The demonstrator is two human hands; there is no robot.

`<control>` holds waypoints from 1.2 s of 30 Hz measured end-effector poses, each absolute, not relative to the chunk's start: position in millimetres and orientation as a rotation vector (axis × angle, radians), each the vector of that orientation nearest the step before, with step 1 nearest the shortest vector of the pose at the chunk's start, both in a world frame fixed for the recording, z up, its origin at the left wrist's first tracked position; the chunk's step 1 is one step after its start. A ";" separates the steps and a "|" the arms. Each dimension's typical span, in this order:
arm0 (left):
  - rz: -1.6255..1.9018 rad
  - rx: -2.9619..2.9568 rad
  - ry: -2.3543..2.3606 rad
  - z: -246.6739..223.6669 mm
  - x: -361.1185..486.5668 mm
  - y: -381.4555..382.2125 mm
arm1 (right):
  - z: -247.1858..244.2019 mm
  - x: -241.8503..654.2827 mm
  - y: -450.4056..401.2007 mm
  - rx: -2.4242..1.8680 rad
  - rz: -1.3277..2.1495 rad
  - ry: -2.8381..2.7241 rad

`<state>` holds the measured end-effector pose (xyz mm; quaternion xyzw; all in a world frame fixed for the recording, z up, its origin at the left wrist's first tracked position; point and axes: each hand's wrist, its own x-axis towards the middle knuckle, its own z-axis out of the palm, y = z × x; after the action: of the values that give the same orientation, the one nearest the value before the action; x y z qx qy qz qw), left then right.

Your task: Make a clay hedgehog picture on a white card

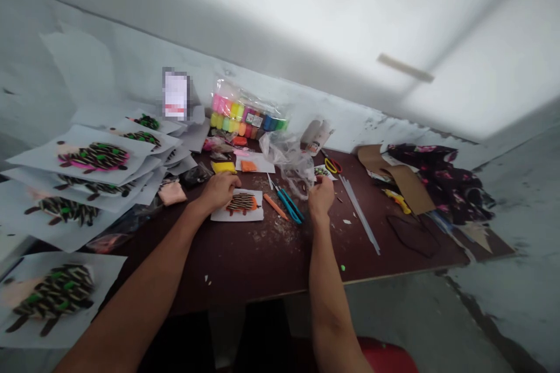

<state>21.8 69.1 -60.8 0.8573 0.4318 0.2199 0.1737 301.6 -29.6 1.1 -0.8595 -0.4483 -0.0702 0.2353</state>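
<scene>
The picture card (240, 206) lies crosswise beside the left hand (221, 190), the right hand (321, 197) farther; I can't tell either grip's hold.

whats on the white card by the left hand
An orange figure with dark and pale strips lies on the white card. The left hand hides the card's upper-left part, so anything there cannot be seen.
</scene>
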 end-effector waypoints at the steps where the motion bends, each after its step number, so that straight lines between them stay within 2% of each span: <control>1: 0.628 2.433 1.230 -61.1 21.8 68.8 | 1.1 302.1 -33.2 -2.426 -0.212 -1.192; 7: 0.665 2.445 1.224 -60.7 21.9 67.1 | -4.2 299.8 -46.3 -2.726 -0.040 -1.233; 11: 0.660 2.438 1.230 -59.9 21.9 66.8 | -5.4 296.5 -43.0 -2.662 -0.009 -1.249; 16: 0.648 2.442 1.246 -60.4 22.1 67.0 | -12.7 292.1 -35.2 -2.509 -0.159 -1.356; 36: 0.663 2.454 1.218 -64.7 21.0 69.8 | -17.4 295.6 -37.3 -2.459 0.011 -1.567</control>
<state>21.0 69.8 -64.7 0.8594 0.4264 0.2320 0.1608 295.6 -37.3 -17.4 -0.8381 -0.5338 0.0037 0.1125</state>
